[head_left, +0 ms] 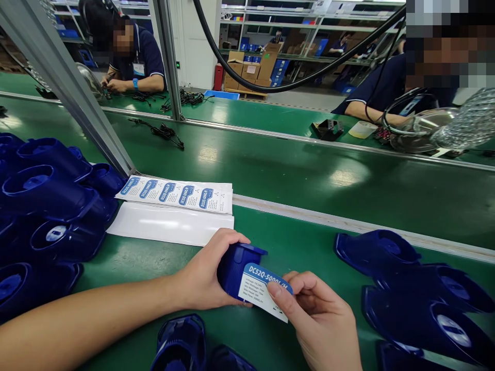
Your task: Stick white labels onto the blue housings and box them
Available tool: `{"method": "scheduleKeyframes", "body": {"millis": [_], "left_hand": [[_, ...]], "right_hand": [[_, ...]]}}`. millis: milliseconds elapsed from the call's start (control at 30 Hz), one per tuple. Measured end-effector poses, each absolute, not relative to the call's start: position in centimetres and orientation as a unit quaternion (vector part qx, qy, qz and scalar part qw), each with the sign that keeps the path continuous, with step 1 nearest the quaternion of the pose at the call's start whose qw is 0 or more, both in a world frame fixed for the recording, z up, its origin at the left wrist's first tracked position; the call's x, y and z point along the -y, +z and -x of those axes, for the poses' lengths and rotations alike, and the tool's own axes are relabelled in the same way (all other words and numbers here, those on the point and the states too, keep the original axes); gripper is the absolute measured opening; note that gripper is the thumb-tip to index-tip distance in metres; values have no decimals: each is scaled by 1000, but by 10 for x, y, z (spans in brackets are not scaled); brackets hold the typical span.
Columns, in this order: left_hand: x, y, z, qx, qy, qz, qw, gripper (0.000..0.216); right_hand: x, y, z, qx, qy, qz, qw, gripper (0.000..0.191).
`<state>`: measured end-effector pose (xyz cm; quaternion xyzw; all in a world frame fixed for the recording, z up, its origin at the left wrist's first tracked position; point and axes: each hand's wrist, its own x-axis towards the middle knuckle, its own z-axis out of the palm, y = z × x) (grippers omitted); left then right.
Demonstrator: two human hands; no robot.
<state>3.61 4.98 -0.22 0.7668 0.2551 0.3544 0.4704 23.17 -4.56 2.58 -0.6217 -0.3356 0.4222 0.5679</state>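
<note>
My left hand (211, 270) is wrapped round a dark blue plastic housing (234, 260), its thumb over the top and fingers underneath. Between the thumb and fingers of my right hand (319, 314) is a blue and white label (257, 283) printed "DC52Q-5000L/H". The label's left end lies against the face of the housing, while its right end stays in my fingers; how much of it sticks I cannot tell. Behind the housing are a sheet of similar labels (174, 193) and a blank white backing strip (170, 222). More blue housings (180, 337) lie close in front of me.
Piled blue housings (50, 185) fill the left side, and others (402, 293) lie at the right. A metal post (77, 77) slants down beside the labels. A black cable (286, 88) hangs overhead. Two co-workers (145, 56) sit across the green bench (251, 159).
</note>
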Motion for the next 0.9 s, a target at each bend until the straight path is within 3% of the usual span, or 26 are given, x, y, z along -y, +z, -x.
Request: {"method": "scheduleKeyframes", "body": {"millis": [900], "left_hand": [[-50, -4, -36, -256, 357, -767, 468, 99]], "right_hand": [[44, 25, -232, 341, 413, 630, 562, 43]]}}
